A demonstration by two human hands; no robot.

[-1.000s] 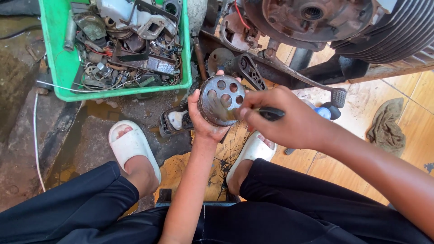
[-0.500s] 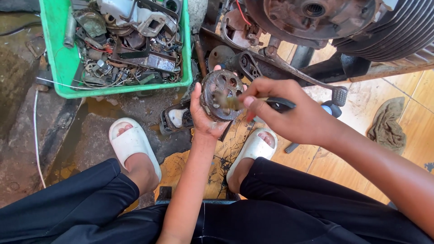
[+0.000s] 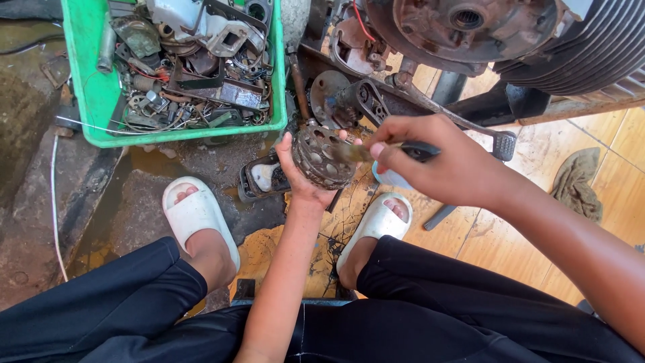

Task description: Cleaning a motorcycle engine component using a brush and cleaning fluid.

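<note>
Scrap metal parts are heaped in a green plastic crate [image 3: 91, 101], up and well to the left of the grip. Nearer, a white slipper [image 3: 197, 214] is seen on wet concrete below and to the left of it. A round, perforated metal drum [image 3: 322, 156] is clasped from beneath by the left hand [image 3: 304, 176], fingers curled up round its rim, and is tilted on edge. Its top is touched by the bristle end of a small brush [image 3: 384, 150], whose dark handle is pinched in the closed fingers of the right hand [image 3: 440, 165], just to the right. A grimy engine [image 3: 463, 30] is seen above the grip, and a crumpled rag [image 3: 576, 183] lies well to the right on wooden boards
</note>
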